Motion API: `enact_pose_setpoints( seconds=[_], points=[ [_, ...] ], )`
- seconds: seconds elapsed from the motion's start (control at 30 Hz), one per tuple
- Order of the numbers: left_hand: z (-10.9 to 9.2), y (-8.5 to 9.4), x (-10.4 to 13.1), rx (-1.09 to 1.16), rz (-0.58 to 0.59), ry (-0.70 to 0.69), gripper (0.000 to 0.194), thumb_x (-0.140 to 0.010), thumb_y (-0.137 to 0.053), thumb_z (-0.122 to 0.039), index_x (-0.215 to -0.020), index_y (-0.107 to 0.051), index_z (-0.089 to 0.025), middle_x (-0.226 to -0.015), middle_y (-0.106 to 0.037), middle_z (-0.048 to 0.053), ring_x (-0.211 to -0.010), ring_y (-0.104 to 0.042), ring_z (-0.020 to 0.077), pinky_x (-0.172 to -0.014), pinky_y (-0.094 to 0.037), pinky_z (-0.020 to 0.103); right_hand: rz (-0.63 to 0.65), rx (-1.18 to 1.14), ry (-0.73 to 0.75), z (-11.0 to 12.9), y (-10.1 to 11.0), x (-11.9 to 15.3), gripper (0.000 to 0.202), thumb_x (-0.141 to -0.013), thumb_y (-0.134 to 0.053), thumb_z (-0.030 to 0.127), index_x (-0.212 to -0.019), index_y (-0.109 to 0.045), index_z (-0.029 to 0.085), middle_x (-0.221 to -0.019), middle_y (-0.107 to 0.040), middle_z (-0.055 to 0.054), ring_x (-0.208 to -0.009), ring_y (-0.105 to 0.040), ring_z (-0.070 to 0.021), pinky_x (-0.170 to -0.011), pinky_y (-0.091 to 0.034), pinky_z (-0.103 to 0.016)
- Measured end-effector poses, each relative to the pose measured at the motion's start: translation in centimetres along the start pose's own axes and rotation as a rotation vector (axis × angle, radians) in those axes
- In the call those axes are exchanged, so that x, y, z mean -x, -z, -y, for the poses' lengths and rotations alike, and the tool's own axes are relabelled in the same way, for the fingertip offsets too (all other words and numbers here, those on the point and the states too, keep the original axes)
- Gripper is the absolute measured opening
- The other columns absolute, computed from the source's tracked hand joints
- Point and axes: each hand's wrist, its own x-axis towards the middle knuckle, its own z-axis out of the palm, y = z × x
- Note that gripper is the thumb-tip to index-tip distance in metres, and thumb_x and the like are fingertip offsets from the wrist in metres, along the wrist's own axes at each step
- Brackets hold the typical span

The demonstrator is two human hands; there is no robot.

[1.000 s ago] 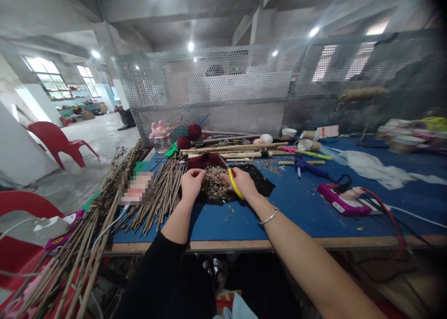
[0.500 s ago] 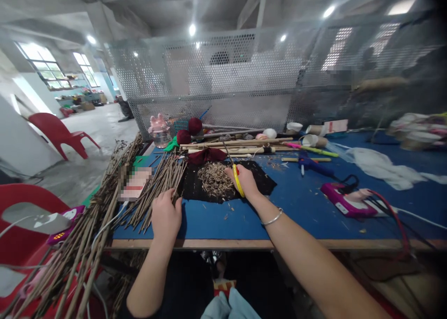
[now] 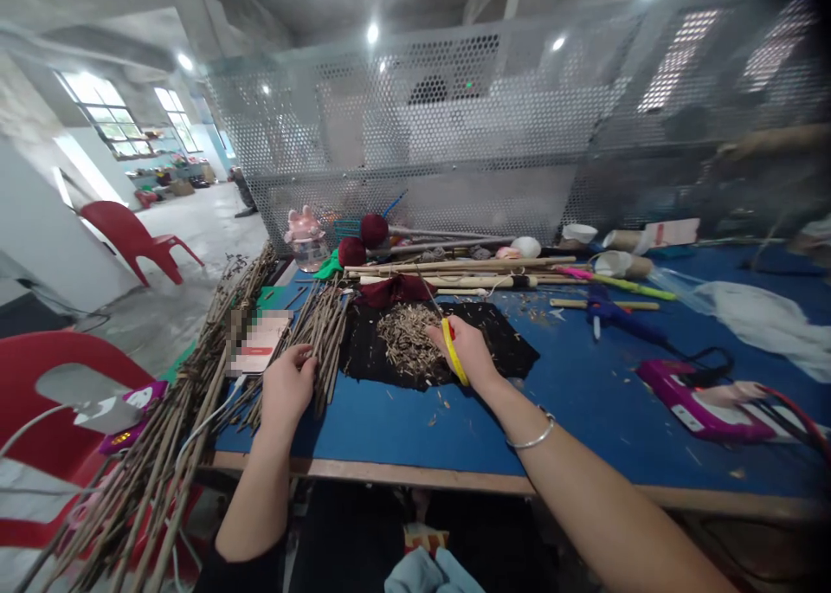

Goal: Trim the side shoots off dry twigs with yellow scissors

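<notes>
My right hand (image 3: 471, 351) is closed round the yellow-handled scissors (image 3: 456, 353), whose blades point up and away over a heap of short cut stem pieces (image 3: 409, 338). The heap lies on a black cloth (image 3: 510, 342). My left hand (image 3: 289, 385) rests on the near end of a bundle of thin brown sticks (image 3: 325, 329), left of the cloth. Its fingers are curled among the sticks; whether they grip one is hidden.
Long dry branches (image 3: 188, 402) lean along the left edge, beside a phone (image 3: 260, 342) with a white cable. A blue glue gun (image 3: 607, 312) and a purple power strip (image 3: 694, 402) are at right. Dark red balls (image 3: 374, 230) and rods lie behind, before a perforated metal screen (image 3: 415, 143).
My left hand has moved left and onto the sticks, its fingers more curled. My right hand still holds the scissors by the heap. The view has shifted slightly.
</notes>
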Motion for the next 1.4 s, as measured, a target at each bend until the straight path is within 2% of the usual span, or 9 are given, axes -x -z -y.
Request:
enact_pose_setpoints(
  seconds=[0.13,0.3,0.37,0.57,0.77,0.9,1.07,1.2,1.4],
  points=[
    [0.2,-0.2,-0.2,0.195,0.113,0.055,0.035,-0.076,-0.047,-0.027,-0.109,-0.052,-0.016,-0.08,-0.066,0.005,-0.057,-0.062,0.0146,-0.056,-0.046,0.025,0.026,0.002,0.003,0.1,-0.1,0.0,0.039,-0.075,-0.045,0.057,-0.063,-0.044,0.02,-0.054,-0.047,0.003,-0.049,-0.038,-0.0101,-0.049,-0.029,-0.021],
    [-0.2,0.4,-0.1,-0.107,0.031,-0.073,0.04,-0.072,-0.054,-0.028,-0.111,-0.053,-0.017,-0.083,-0.066,0.006,-0.078,-0.062,0.0204,-0.072,-0.044,0.031,0.044,0.002,0.02,0.0,-0.2,0.0,0.039,-0.075,-0.045,0.057,-0.062,-0.04,0.02,-0.053,-0.045,0.003,-0.049,-0.038,-0.01,-0.048,-0.029,-0.021],
    [-0.5,0.4,0.3,-0.211,0.047,-0.082,0.038,-0.074,-0.054,-0.029,-0.11,-0.055,-0.018,-0.088,-0.066,0.008,-0.082,-0.061,0.0221,-0.074,-0.043,0.032,0.043,-0.002,0.012,0.0,-0.2,0.0,0.039,-0.074,-0.046,0.057,-0.062,-0.041,0.02,-0.053,-0.045,0.003,-0.048,-0.038,-0.0098,-0.047,-0.029,-0.02],
    [-1.4,-0.3,1.7,-0.232,0.122,-0.201,0.03,-0.078,-0.051,-0.033,-0.104,-0.059,-0.02,-0.1,-0.064,0.009,-0.093,-0.058,0.0213,-0.079,-0.042,0.03,0.043,-0.042,0.011,0.2,-0.1,0.2,0.04,-0.073,-0.047,0.057,-0.061,-0.041,0.02,-0.05,-0.042,0.005,-0.047,-0.036,-0.009,-0.046,-0.03,-0.02],
    [-0.8,1.7,0.6,-0.362,-0.008,-0.121,0.032,-0.083,-0.041,-0.033,-0.109,-0.055,-0.019,-0.109,-0.059,0.011,-0.091,-0.059,0.0233,-0.076,-0.043,0.032,0.029,-0.039,0.001,0.1,-0.2,0.0,0.043,-0.072,-0.045,0.061,-0.061,-0.043,0.02,-0.048,-0.041,0.005,-0.046,-0.036,-0.0091,-0.045,-0.029,-0.02],
    [-0.2,3.1,1.1,-0.526,0.094,-0.041,0.033,-0.082,-0.042,-0.029,-0.111,-0.054,-0.019,-0.1,-0.063,0.012,-0.09,-0.059,0.0264,-0.07,-0.043,0.033,0.046,-0.028,-0.005,-0.2,-0.3,0.0,0.043,-0.073,-0.044,0.061,-0.061,-0.042,0.02,-0.047,-0.039,0.005,-0.045,-0.035,-0.009,-0.044,-0.028,-0.02],
    [-0.7,2.6,2.3,-0.516,0.186,-0.13,0.029,-0.083,-0.041,-0.026,-0.106,-0.057,-0.024,-0.098,-0.064,0.01,-0.092,-0.058,0.0236,-0.072,-0.042,0.031,0.06,-0.029,0.023,0.3,0.0,0.1,0.045,-0.072,-0.043,0.063,-0.061,-0.042,0.02,-0.048,-0.04,0.004,-0.045,-0.034,-0.009,-0.044,-0.028,-0.02],
    [-0.3,2.1,1.1,-0.477,0.127,-0.131,0.03,-0.083,-0.039,-0.023,-0.102,-0.061,-0.019,-0.1,-0.062,0.012,-0.094,-0.057,0.0228,-0.079,-0.041,0.031,0.066,-0.033,0.022,0.7,0.2,0.1,0.046,-0.071,-0.042,0.065,-0.061,-0.042,0.02,-0.047,-0.041,0.004,-0.044,-0.034,-0.0089,-0.044,-0.028,-0.02],
    [0.8,2.3,-1.0,-0.525,0.181,-0.074,0.028,-0.079,-0.046,-0.029,-0.098,-0.064,-0.022,-0.097,-0.063,0.011,-0.093,-0.058,0.0234,-0.08,-0.043,0.032,0.064,-0.033,0.043,0.4,0.1,0.2,0.045,-0.072,-0.043,0.063,-0.062,-0.042,0.02,-0.049,-0.041,0.004,-0.046,-0.035,-0.0092,-0.044,-0.029,-0.02]
  ],
)
